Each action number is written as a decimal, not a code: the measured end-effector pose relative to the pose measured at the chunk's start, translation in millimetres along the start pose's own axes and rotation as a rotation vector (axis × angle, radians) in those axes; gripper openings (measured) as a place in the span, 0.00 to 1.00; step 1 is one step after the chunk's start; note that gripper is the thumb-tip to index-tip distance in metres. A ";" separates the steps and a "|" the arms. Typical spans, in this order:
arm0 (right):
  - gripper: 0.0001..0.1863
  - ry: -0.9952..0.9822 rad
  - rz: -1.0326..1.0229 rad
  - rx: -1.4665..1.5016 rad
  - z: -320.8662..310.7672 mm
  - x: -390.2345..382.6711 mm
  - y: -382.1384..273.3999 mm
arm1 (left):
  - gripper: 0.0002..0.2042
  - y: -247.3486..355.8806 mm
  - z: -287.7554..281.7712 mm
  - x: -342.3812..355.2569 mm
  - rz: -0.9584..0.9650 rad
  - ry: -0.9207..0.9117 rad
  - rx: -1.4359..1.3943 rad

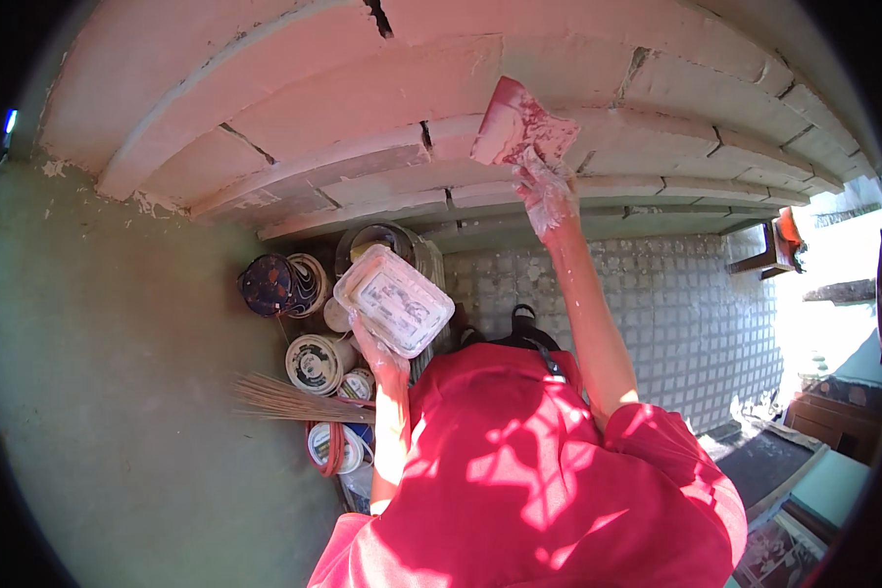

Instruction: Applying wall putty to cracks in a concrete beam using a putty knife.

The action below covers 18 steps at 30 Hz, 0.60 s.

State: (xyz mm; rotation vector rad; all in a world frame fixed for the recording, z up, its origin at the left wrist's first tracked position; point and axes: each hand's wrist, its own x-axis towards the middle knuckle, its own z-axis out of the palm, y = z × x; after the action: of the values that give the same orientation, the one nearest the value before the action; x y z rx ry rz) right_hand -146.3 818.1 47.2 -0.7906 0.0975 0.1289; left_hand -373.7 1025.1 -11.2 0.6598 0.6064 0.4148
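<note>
My right hand (pixel 547 194) is raised in front of the wall, its fingers closed on a red putty scraper (pixel 519 122) with a wide flat blade. Pale paste coats the blade and my fingers. Behind the scraper are pale wall panels (pixel 323 108) with ledges and dark gaps; whether the blade touches them I cannot tell. Lower and to the left, my left hand (pixel 380 351) grips a rectangular white plastic tub (pixel 398 299) by its near-left side. White smears cover the tub, and some of my left fingers are hidden beneath it.
Paint-stained buckets (pixel 316 365) and a twig broom (pixel 289 399) crowd the floor at the left, beside a greenish plain wall (pixel 127 353). Patterned tiles (pixel 666 314) cover the floor to the right. Brown wooden furniture (pixel 766 253) stands at the far right, near bright daylight.
</note>
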 end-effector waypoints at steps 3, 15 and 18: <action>0.06 0.094 -0.252 -0.165 -1.5 10.7 -10.4 | 0.34 -2.9 10.2 2.6 0.004 -0.027 0.021; 0.16 0.541 -1.287 -1.116 37.8 79.9 -7.2 | 0.29 4.0 -10.4 -11.0 0.070 0.139 -0.033; 0.14 0.548 -1.295 -1.151 50.3 101.2 0.9 | 0.29 8.9 -11.2 -7.4 0.052 0.180 -0.024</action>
State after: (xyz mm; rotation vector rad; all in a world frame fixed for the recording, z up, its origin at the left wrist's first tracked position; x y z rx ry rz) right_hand -44.6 862.6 68.1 -1.8682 0.0007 -1.3831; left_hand -387.9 1032.5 -9.4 0.6204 0.7552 0.5327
